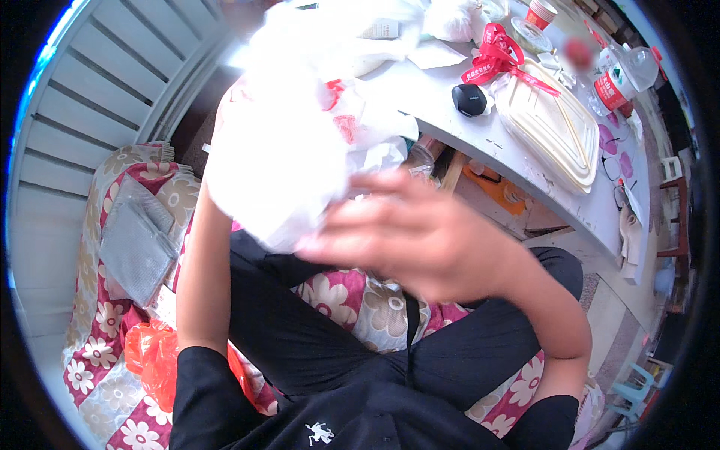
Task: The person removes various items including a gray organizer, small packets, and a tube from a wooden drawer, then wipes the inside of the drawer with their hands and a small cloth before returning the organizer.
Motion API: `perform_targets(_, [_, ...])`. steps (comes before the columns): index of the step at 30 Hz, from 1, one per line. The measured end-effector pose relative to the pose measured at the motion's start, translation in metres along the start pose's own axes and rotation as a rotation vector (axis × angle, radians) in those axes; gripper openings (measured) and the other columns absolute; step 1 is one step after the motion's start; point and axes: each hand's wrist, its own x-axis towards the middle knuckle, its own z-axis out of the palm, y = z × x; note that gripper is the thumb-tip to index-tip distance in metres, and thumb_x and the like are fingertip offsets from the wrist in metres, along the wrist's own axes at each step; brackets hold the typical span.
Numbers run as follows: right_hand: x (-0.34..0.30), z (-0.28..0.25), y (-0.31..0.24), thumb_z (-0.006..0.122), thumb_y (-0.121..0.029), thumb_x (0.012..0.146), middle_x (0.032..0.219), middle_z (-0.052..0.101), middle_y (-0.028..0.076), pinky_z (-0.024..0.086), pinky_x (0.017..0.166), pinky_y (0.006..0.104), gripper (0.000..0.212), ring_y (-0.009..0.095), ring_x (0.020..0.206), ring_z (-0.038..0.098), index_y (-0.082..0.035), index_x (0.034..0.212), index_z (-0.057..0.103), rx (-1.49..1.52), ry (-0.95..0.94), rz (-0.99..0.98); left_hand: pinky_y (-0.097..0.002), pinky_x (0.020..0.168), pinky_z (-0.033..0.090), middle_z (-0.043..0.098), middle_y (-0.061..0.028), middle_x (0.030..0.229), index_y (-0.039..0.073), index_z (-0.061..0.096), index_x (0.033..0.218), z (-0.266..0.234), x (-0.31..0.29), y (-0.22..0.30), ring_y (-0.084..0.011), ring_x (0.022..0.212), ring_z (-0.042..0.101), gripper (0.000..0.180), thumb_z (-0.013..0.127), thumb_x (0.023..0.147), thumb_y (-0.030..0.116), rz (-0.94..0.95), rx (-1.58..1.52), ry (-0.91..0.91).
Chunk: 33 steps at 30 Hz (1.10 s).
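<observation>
A large white plastic bag [281, 157] with red marks hangs in front of me, so bright that its folds wash out. My left forearm runs up along the bag's left side; the hand itself is hidden by the white plastic, so its grip does not show. At the bag's lower right edge is my right hand [416, 236], back toward me and blurred by motion. Its fingers are stretched out and apart over the plastic; whether they press on it I cannot tell.
On the table [517, 161] at the right are a cream lidded container [551, 124], a red ribbon [496, 56], a black rounded gadget [469, 100], a plastic bottle [611, 90] and paper cups [541, 13]. A red bag [152, 360] and grey packet [137, 247] lie on flowered cloth at left.
</observation>
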Motion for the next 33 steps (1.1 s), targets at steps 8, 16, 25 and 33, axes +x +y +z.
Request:
perform_targets(8, [0.002,0.044,-0.009,0.06,-0.016,0.081,0.142,0.048,-0.003,0.037,0.111,0.0452,0.046,0.026,0.135,0.041,-0.018,0.126,0.06,-0.295,-0.1,-0.188,-0.036,0.09,0.053,0.06,-0.0127,0.123,-0.001,0.05,0.132,0.002,-0.053,0.031,-0.0227,0.109,0.061,0.041,0.051,0.1,0.024,-0.353,-0.807,0.037])
perform_targets(16, [0.006,0.013,0.026,0.061,-0.025,0.084,0.127,0.053,0.006,0.038,0.105,0.051,0.057,0.034,0.127,0.045,-0.04,0.137,0.05,-0.941,0.234,-0.022,-0.0375,0.095,0.051,0.057,-0.0132,0.13,0.0,0.047,0.136,0.061,-0.003,0.034,-0.0238,0.116,0.059,0.044,0.053,0.099,0.024,-0.484,-1.003,-0.096])
perform_targets(25, [-0.064,-0.116,-0.035,0.068,-0.001,0.083,0.123,0.062,0.01,0.047,0.099,0.0381,0.054,0.024,0.118,0.056,-0.015,0.134,0.056,-1.339,0.318,0.312,-0.0303,0.083,0.051,0.064,-0.006,0.103,0.002,0.059,0.107,0.065,0.002,0.03,-0.0144,0.093,0.061,0.015,0.052,0.099,0.013,-0.147,-0.075,-0.518])
perform_targets(33, [-0.332,-0.224,-0.238,0.057,-0.018,0.095,0.137,0.054,0.016,0.037,0.107,0.0428,0.048,0.034,0.127,0.051,-0.024,0.142,0.048,-1.714,0.182,1.434,-0.0405,0.08,0.051,0.064,-0.0181,0.094,0.0,0.063,0.103,0.087,-0.023,-0.018,-0.0324,0.089,0.064,0.021,0.061,0.089,0.016,0.152,0.455,-0.813])
